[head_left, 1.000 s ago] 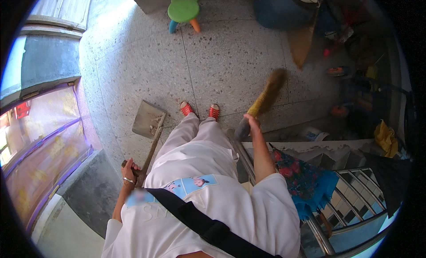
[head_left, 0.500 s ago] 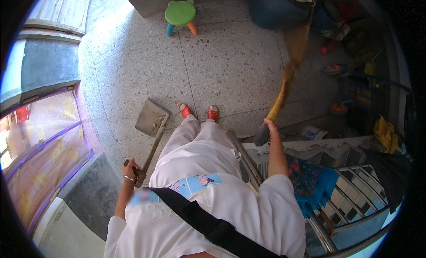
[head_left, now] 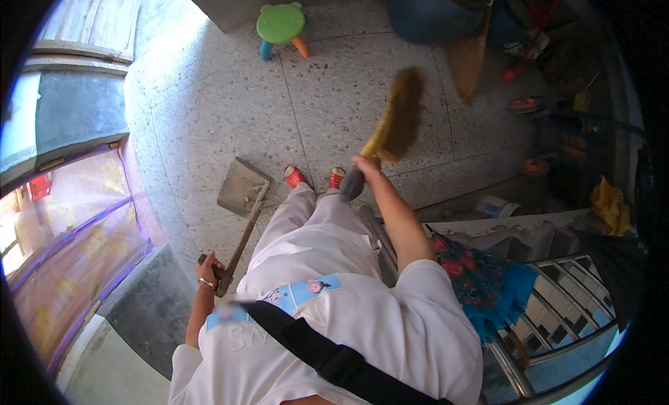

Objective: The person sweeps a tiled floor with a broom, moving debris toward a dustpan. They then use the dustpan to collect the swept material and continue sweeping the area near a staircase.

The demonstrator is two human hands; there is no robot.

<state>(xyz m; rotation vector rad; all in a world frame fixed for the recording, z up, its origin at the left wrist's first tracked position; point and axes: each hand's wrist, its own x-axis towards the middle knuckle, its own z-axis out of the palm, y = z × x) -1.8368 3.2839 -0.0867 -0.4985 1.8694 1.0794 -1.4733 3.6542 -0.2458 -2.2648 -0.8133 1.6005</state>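
Note:
My left hand (head_left: 208,268) is closed round the handle end of a long-handled dustpan (head_left: 233,185). Its grey pan rests on the speckled floor, left of my red shoes, with some pale debris in it. My right hand (head_left: 367,165) grips a short broom (head_left: 401,116) near the dark lower end of its handle. The broom's yellow neck and brown bristles point away from me, to the right of my feet. The bristles look smeared by motion, and I cannot tell whether they touch the floor.
A green stool (head_left: 281,24) stands far ahead. Large blue barrels (head_left: 437,15) are at the far right, with another brown broom (head_left: 465,64) hanging beside them. Metal stair railings (head_left: 509,367) and a blue floral umbrella (head_left: 481,286) lie close on my right. A grey ledge (head_left: 143,311) is at left.
My right hand has swung the broom leftward, from beside the barrels to ahead of my feet. The dustpan and my left hand have barely shifted.

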